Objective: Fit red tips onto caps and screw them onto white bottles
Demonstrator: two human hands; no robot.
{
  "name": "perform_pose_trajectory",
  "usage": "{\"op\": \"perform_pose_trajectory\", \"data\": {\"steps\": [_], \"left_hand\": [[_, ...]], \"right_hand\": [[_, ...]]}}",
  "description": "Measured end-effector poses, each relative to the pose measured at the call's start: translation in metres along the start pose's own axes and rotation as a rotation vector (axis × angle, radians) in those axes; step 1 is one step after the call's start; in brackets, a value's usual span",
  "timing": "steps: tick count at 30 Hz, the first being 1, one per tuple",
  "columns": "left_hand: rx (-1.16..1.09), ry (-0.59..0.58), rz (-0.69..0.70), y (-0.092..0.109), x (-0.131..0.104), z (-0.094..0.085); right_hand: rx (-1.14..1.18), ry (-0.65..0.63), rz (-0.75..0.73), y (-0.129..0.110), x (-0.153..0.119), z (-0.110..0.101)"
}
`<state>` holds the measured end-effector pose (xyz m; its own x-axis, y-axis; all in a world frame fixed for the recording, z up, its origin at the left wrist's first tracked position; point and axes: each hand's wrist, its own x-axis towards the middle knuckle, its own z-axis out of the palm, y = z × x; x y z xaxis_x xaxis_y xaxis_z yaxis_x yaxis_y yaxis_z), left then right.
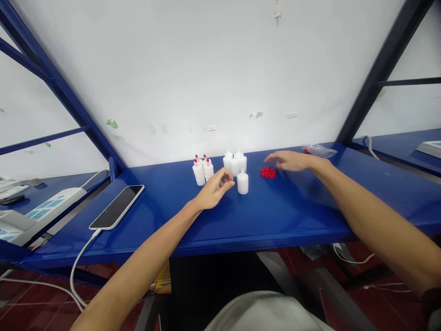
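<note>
A single white squeeze bottle (243, 183) without a red tip stands upright on the blue table. Just left of it is my left hand (216, 187), its fingers curved and apart, with nothing seen between them. Beyond that hand, several white bottles with red caps (199, 172) stand grouped. More white bottles without red caps (235, 164) are clustered behind the single one. My right hand (287, 161) hovers at the pile of small red caps (268, 172), fingers stretched out toward the left and holding nothing that I can see.
A phone (117, 207) lies at the left of the blue table (165, 202), with a white cable plugged into it. A clear plastic bag (320, 151) with something red lies at the back right. Blue frame posts (79, 105) rise at the left, before the white wall.
</note>
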<state>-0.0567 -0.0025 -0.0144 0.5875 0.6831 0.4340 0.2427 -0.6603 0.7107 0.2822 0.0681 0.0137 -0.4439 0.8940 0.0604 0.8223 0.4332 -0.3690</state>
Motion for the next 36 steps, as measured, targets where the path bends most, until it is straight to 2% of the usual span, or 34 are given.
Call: {"op": "perform_pose_trajectory", "data": {"steps": [4, 8, 11, 15, 19, 26, 33, 36], "left_hand": [[-0.007, 0.016, 0.035, 0.001, 0.002, 0.002], [0.032, -0.034, -0.054, 0.005, 0.013, 0.011], [0.007, -0.114, -0.093, 0.005, 0.023, 0.022], [-0.120, -0.184, -0.057, 0.002, 0.028, 0.030], [-0.169, -0.145, -0.075, 0.001, 0.021, 0.025], [-0.094, -0.063, -0.120, 0.001, 0.000, 0.009], [-0.200, 0.014, -0.135, 0.002, -0.006, 0.009], [-0.184, 0.038, -0.181, 0.004, -0.009, 0.011]], "right_hand": [[0.002, -0.101, 0.045, -0.003, -0.002, 0.000], [-0.021, -0.155, 0.024, -0.010, -0.001, 0.002], [-0.067, -0.154, 0.011, -0.011, 0.001, 0.003], [-0.067, -0.142, 0.015, -0.007, 0.004, 0.005], [-0.085, -0.134, 0.031, -0.004, 0.007, 0.006], [-0.112, -0.111, 0.028, -0.002, 0.007, 0.007], [-0.148, -0.064, 0.049, 0.004, 0.007, 0.008], [-0.144, 0.022, 0.052, -0.001, 0.004, 0.004]]}}
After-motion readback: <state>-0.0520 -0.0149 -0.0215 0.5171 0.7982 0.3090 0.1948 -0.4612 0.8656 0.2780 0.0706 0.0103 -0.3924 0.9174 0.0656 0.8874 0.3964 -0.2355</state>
